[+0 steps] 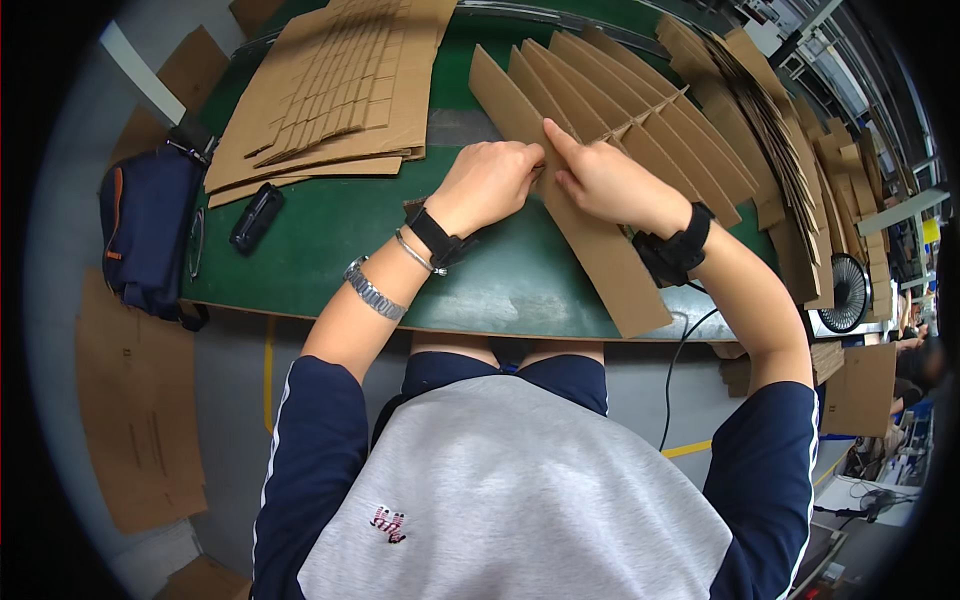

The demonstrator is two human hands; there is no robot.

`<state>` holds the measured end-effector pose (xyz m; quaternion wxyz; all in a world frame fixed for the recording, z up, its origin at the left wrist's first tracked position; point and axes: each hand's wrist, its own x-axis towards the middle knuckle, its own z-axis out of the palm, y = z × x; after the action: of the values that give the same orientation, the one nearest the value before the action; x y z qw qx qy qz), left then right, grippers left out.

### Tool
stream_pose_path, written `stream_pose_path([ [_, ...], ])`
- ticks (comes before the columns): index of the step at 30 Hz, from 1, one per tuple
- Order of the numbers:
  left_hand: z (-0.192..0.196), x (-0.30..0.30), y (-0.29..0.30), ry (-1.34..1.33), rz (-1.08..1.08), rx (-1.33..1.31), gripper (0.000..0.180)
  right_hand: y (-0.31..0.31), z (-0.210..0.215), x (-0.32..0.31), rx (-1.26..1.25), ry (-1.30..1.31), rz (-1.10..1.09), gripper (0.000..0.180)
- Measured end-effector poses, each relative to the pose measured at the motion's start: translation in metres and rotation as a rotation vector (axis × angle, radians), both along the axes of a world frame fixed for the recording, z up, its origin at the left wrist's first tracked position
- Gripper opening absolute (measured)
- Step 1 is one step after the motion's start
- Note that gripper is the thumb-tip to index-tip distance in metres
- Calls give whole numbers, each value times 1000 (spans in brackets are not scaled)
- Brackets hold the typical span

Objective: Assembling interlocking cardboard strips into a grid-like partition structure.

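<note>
A cardboard divider (600, 262) made of several parallel strips, slotted onto a crossing strip, stands tilted on the green table before me. My left hand (487, 185) is closed in a pinch at the left face of its front strip. What the fingertips hold is hidden; a bit of brown cardboard (412, 207) shows beside that wrist. From the other side, my right hand (625, 185) grips the front strip. Its index finger points along the strip's upper edge, with the thumb bent below it and the other fingers hidden behind cardboard.
Flat slotted cardboard sheets (330, 90) lie stacked at the far left. A black case (257, 218) and a navy bag (150, 230) are at the left edge. More cardboard strips (760, 130) lean at the right, near a small black fan (846, 292). A black cable (672, 372) hangs off the table's front edge.
</note>
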<state>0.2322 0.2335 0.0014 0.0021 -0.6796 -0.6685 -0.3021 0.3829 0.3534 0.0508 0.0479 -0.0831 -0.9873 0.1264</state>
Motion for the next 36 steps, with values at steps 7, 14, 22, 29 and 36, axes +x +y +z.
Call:
stream_pose_path([
  [7,-7,-4,-1,-9,23,67,9,-7,-30,-11,-5,-167,103,74],
  [14,49,-93,-19,-170,380,73,40,-20,49,-10,-288,-495,-141,92],
  [22,-4,-286,-45,-15,987,-287,74,4,80,4,-318,-236,-250,77],
  [29,1,-212,-22,56,471,36,59,63,73,50,-342,-75,-262,54],
  [36,56,-29,-42,-49,18,-243,40,246,148,206,-192,270,-939,31],
])
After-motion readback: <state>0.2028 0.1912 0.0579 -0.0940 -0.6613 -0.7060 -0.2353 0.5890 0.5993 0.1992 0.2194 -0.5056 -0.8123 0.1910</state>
